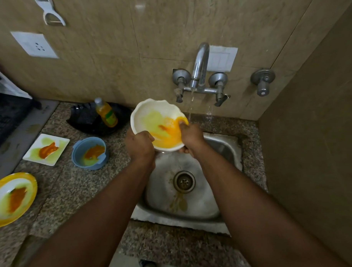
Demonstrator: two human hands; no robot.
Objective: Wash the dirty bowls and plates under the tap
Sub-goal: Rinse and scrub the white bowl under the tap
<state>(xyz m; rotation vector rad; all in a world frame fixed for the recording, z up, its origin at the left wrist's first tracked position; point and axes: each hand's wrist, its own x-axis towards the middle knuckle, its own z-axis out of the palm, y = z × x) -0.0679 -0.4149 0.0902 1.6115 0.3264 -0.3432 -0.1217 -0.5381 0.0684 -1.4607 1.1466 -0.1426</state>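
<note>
A white scalloped bowl point(150, 112) smeared with orange and yellow-green sauce is held tilted over the steel sink point(227, 149). My left hand point(139, 145) grips its near left rim. My right hand point(191, 137) holds the right side, with fingers inside the bowl on the orange smear. Water runs from the tap point(199, 66) in a thin stream just past the bowl's right edge. On the counter to the left wait a blue bowl point(80, 154), a square white plate point(59, 142) and a yellow-rimmed plate point(32, 184), all smeared with sauce.
A bottle of yellow dish liquid point(106, 112) lies on a black tray point(84, 118) behind the blue bowl. The sink drain point(184, 181) has orange residue below it. A separate valve point(262, 81) sits on the wall to the right. Granite counter point(73, 189) surrounds the sink.
</note>
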